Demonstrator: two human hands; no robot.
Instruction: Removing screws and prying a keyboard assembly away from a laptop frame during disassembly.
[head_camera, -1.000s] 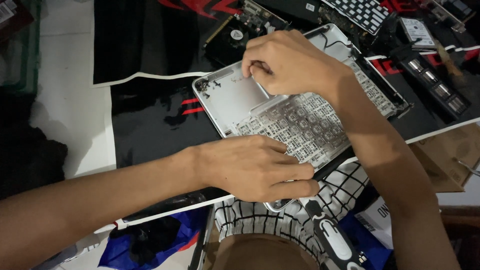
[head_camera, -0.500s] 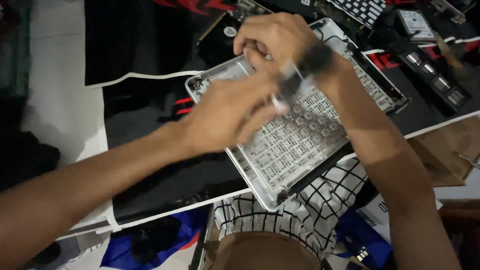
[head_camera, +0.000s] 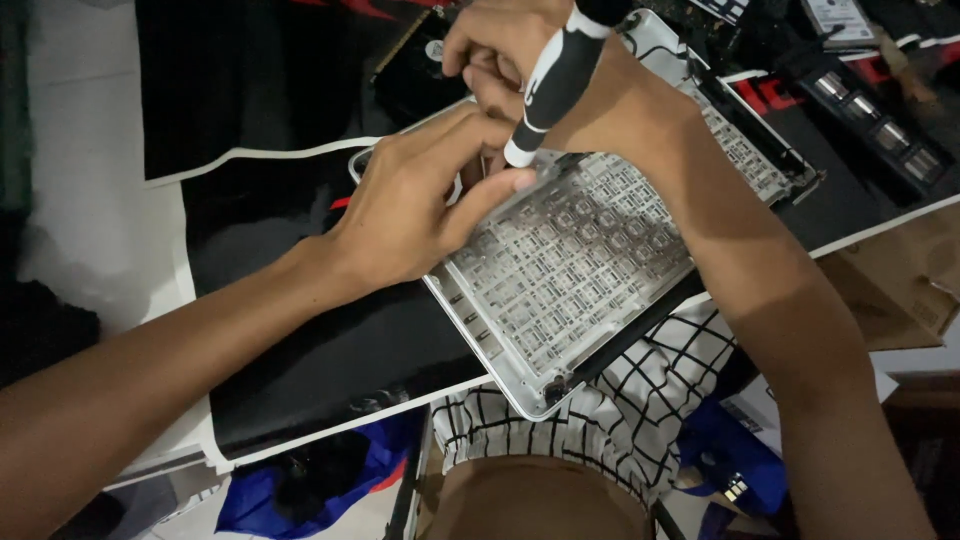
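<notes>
The right hand (head_camera: 520, 45) grips a black-and-white screwdriver (head_camera: 556, 80) upright over the opened laptop shell (head_camera: 560, 270) while the left hand (head_camera: 420, 200) pinches beside its tip, the keyboard grid already bared.

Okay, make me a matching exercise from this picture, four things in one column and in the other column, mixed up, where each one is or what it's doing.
Things:
1. screwdriver
2. left hand
3. laptop shell
4. checked shorts

Places or states:
A. hangs over the mat's near edge
B. below the table edge
C. gripped in the right hand, tip pointing down
D. fingertips pressed on the upper left of the key grid

Pairs: 1-C, 2-D, 3-A, 4-B
</notes>
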